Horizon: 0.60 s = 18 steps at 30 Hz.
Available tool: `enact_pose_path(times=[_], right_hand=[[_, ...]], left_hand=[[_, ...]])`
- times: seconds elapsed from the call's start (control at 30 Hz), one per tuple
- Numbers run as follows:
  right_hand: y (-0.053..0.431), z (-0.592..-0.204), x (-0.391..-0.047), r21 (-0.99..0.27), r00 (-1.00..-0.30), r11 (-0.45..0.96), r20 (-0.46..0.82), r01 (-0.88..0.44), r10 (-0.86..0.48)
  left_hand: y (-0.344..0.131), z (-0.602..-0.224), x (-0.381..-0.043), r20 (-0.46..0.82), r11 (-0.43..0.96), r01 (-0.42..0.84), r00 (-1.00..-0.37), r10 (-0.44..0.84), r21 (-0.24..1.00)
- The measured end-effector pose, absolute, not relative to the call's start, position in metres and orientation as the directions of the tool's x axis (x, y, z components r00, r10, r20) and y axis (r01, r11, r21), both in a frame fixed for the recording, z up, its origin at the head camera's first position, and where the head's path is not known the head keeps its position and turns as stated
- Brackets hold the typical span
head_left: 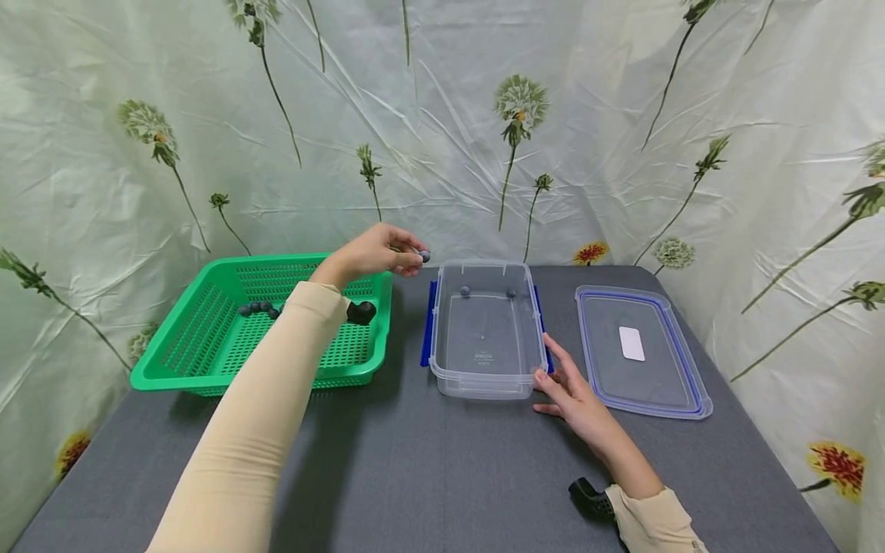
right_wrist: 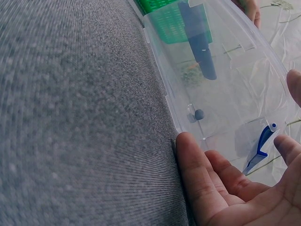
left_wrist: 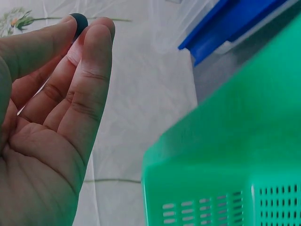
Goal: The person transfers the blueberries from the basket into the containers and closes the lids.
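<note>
In the head view my left hand point(head_left: 380, 252) is raised past the right rim of a green plastic basket point(head_left: 207, 378). Its thumb and fingertips pinch a blueberry point(head_left: 425, 256), which also shows dark between the fingertips in the left wrist view point(left_wrist: 80, 24). Several blueberries point(head_left: 256, 306) lie in the basket, partly hidden by my left arm. A clear plastic food container point(head_left: 487, 385) with blue side clips stands uncovered, two blueberries point(head_left: 511, 293) near its far end. At its front right corner, my right hand point(head_left: 570, 392) touches the side with extended fingers.
The container's clear lid point(head_left: 667, 361), with a blue seal and a white label, lies flat on the grey table right of the container. A white curtain point(head_left: 442, 115) printed with flowers hangs behind the table.
</note>
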State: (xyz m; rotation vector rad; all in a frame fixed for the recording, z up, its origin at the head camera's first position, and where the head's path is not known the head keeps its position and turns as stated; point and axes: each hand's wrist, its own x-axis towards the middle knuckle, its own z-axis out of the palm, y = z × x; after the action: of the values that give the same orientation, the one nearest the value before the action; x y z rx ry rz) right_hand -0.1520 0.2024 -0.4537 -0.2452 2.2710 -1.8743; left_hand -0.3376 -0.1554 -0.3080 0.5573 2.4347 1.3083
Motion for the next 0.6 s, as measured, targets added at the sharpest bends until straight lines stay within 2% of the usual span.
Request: enact_pose_path(times=[0.6], right_hand=[[0.203,-0.453,-0.152,-0.980,-0.967,0.201,-0.046,-0.006,-0.252]], left_hand=[[-0.093,-0.330,-0.336,-0.110,0.490,0.224,-0.819,0.564,0.843]])
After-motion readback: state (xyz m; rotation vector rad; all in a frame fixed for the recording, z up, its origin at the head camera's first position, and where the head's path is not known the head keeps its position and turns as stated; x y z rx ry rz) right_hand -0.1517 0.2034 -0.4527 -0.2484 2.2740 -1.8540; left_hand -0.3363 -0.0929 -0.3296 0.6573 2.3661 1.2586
